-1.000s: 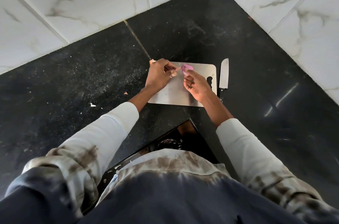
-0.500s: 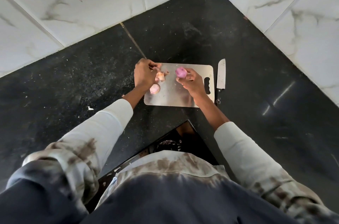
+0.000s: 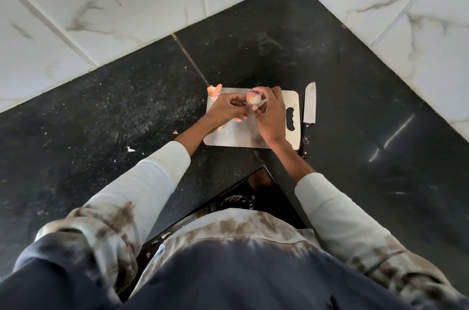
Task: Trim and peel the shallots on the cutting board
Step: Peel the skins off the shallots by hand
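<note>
A steel cutting board (image 3: 236,136) lies on the black counter in the corner. Above its far half, my right hand (image 3: 270,114) grips a pale shallot (image 3: 252,98) with a purple rim, cut face toward me. My left hand (image 3: 225,109) meets it from the left, fingertips touching the shallot's left side. A heap of orange-pink peelings (image 3: 214,90) sits at the board's far left corner. Another pinkish piece (image 3: 221,127) peeks out under my left wrist.
A knife (image 3: 309,113) with a black handle lies on the counter just right of the board, blade pointing away. White marble-tiled walls (image 3: 127,5) close the corner behind and to the right. Small peel scraps (image 3: 130,149) dot the counter to the left.
My left hand has come back from the board's left side to meet the right hand. The right hand now holds the shallot between both hands, a little farther left.
</note>
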Tool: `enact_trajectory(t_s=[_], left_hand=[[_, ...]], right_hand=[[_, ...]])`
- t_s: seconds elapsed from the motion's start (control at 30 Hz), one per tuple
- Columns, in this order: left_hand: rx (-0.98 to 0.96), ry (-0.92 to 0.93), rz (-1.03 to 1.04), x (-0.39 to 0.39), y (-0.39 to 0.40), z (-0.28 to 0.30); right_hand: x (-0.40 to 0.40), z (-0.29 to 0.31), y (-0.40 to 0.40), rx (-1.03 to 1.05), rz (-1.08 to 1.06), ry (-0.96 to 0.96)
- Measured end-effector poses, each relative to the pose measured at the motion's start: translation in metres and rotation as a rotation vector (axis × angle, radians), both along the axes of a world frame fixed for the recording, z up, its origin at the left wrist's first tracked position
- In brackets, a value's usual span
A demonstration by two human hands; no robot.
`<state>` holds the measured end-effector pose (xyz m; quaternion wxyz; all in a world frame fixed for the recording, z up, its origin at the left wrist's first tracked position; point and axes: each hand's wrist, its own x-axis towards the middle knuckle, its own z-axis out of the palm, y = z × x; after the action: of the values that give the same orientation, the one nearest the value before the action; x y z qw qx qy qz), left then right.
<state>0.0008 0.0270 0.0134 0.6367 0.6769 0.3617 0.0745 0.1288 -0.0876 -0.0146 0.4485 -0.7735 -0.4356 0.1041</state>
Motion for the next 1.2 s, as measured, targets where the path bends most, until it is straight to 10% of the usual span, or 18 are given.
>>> enact_trajectory(t_s=[0.53,1.2], left_hand=[[0.315,0.01,0.022,-0.001,-0.011,-0.018],[0.419,0.254,0.228,-0.088,-0.001,-0.044]], right_hand=[[0.008,0.004,-0.013,-0.183,0.033,0.428],[-0.001,-0.011,-0.022,-0.359,-0.25,0.017]])
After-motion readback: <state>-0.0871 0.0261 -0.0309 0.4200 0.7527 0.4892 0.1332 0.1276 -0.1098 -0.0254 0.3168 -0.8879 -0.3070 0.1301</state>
